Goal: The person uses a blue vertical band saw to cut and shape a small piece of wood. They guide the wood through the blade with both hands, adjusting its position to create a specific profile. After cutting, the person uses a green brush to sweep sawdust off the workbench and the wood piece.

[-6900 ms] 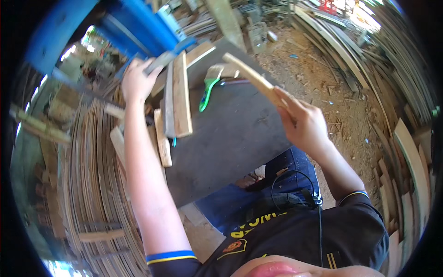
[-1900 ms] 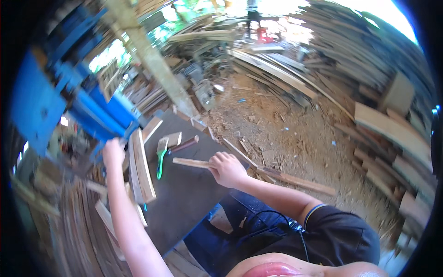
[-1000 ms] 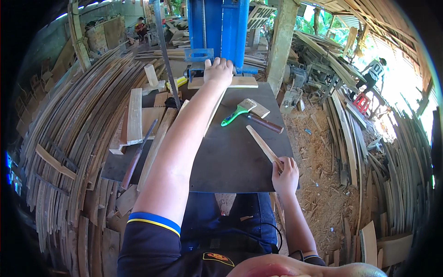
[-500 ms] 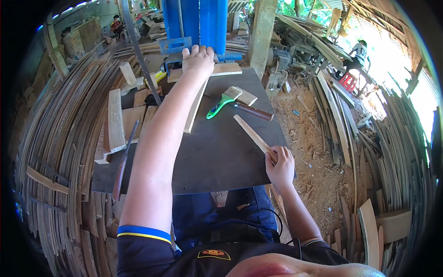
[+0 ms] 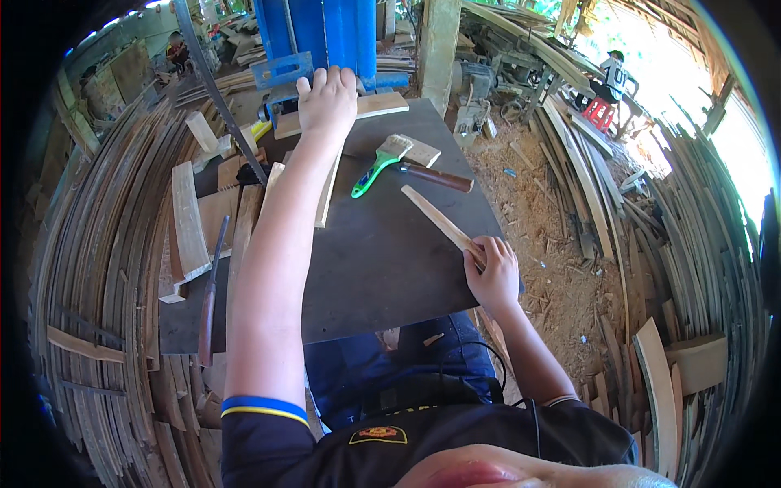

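Note:
My right hand (image 5: pixel 493 275) is closed around the near end of a thin, tapered wooden strip (image 5: pixel 439 218) over the right side of a dark tabletop (image 5: pixel 382 281). Stretched forward, my left hand (image 5: pixel 328 106) is at the table's far edge, in front of a blue machine column (image 5: pixel 317 32). Its fingers look curled over, and what they grip is hidden. A flat wooden board (image 5: pixel 381 106) lies beside that hand, and a narrow strip (image 5: pixel 328 195) runs partly under the forearm. A green-handled brush (image 5: pixel 376 172) rests on a small wooden block (image 5: pixel 423 154) near a brown wooden handle (image 5: pixel 439 176).
A toothed metal blade (image 5: pixel 218 89) slants down at the table's left. Wooden pieces (image 5: pixel 190 220) and a wooden-handled file-like tool (image 5: pixel 210 301) lie there. Stacked planks (image 5: pixel 98 268) line both sides. A person (image 5: pixel 612 73) sits on a red stool (image 5: pixel 599 112) at the far right.
The view has shifted slightly, so the table and machine appear farther left. Both hands keep about the same places, the right one still holding the wooden strip.

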Motion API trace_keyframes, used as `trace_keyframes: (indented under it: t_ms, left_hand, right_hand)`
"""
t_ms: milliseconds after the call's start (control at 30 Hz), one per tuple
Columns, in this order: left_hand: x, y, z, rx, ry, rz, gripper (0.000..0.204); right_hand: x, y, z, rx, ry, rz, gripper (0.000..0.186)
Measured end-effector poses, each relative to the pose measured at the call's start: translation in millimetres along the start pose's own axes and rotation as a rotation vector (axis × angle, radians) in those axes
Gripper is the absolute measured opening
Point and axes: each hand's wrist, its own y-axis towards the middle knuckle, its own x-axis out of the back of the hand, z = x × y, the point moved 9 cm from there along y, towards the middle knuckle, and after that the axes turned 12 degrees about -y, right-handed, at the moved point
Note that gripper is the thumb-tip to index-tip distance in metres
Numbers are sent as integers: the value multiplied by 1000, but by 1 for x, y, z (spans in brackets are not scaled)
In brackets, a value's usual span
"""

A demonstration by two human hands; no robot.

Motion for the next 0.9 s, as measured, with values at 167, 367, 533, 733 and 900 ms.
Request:
trace_keyframes:
  t_ms: [167, 367, 533, 733, 900]
  left_hand:
    - [19, -22, -13, 104, -303, -121, 59]
    - [56, -32, -27, 134, -638, -446, 36]
    - [0, -32, -41, 420, -1234, 141, 31]
    - [-71, -45, -15, 725, -1788, 191, 73]
    - [-114, -52, 31, 943, -2484, -154, 55]
  right_hand:
    - [1, 2, -1, -24, 12, 26, 19]
    - [4, 3, 3, -17, 68, 15, 21]
    - [10, -4, -4, -69, 112, -60, 21]
    - [14, -3, -3, -84, 101, -65, 19]
    - [9, 1, 0, -54, 106, -54, 19]
